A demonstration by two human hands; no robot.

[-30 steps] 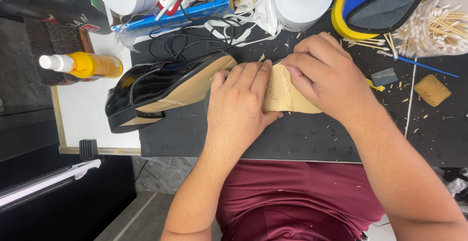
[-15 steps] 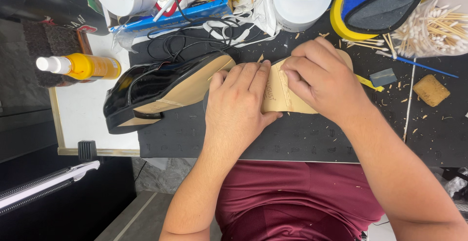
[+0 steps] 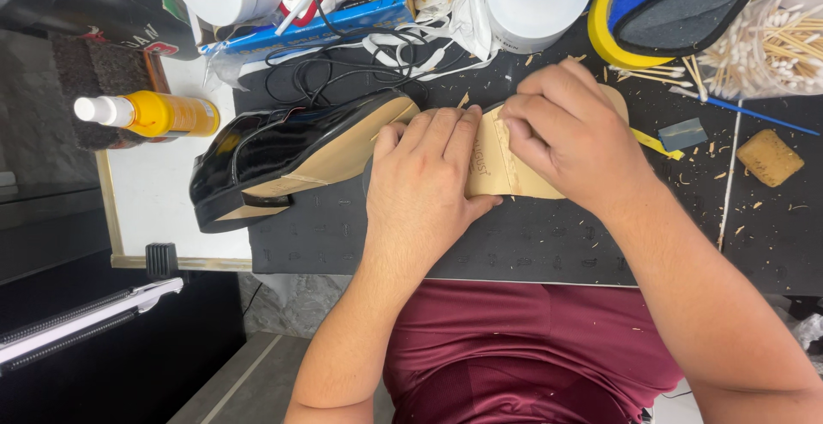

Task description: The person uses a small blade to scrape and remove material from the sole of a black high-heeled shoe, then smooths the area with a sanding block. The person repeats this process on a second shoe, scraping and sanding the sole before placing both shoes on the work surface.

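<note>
I count two shoes on my bench — one glossy black shoe [image 3: 283,154] lying sole-out, and one tan-soled shoe [image 3: 514,162] under my left hand [image 3: 424,188] and right hand [image 3: 574,137], two hands in all. There are two white round tubs [image 3: 536,4], one yellow spray bottle [image 3: 150,114] and one tan sponge block [image 3: 769,157]. The cotton swabs [image 3: 771,42] are too many to count.

Your hands were bare: left hand [image 3: 424,192], right hand [image 3: 573,137], no gloves, rings or watch visible. Forearms were uncovered to the frame's edge, no sleeves showing. You wore a dark maroon garment [image 3: 514,347], plain fabric, lightly creased across the lap.
</note>
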